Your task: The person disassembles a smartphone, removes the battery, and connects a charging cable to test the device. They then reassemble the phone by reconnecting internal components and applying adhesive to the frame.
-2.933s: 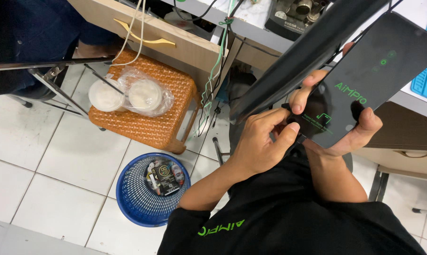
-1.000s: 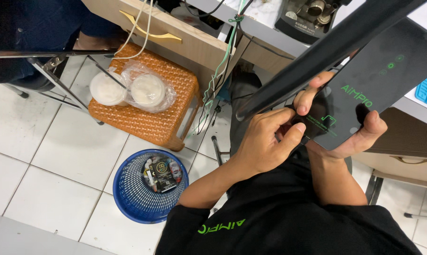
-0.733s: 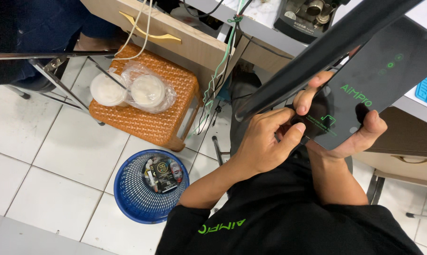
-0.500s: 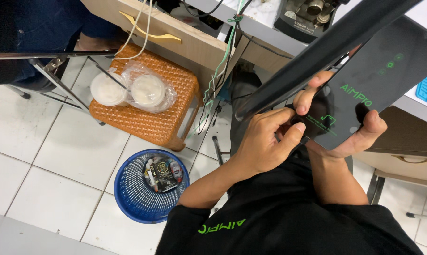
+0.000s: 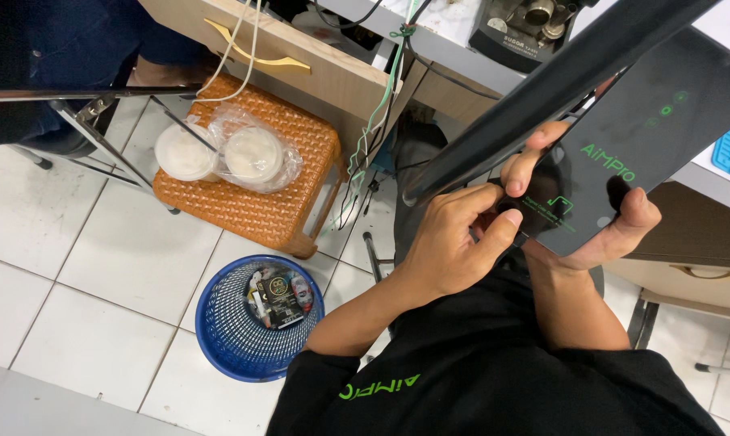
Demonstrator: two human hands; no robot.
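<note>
The person holds a dark flat tablet [image 5: 647,137] up in front of their chest, tilted, with its low corner near both hands. A long black bar [image 5: 558,85] crosses in front of its top edge.

The right hand [image 5: 599,218] is under the tablet. Its fingers curl up around the low edge, one finger on each side, so it grips the tablet. It is partly closed around that edge.

The left hand [image 5: 453,242] is just beside the low corner of the tablet. Its fingers are bent in close, and the thumb and first finger pinch at the corner. I cannot tell if there is something small between them.

Down on the white floor [image 5: 74,266] stands a blue basket [image 5: 236,339] with rubbish in it. Next to it is an orange woven stool [image 5: 260,202]. Two round white tubs in a clear bag [image 5: 227,153] sit on the stool. A wooden bench [image 5: 316,56] with a drawer is behind the stool, and wires [image 5: 373,137] hang from it.
</note>
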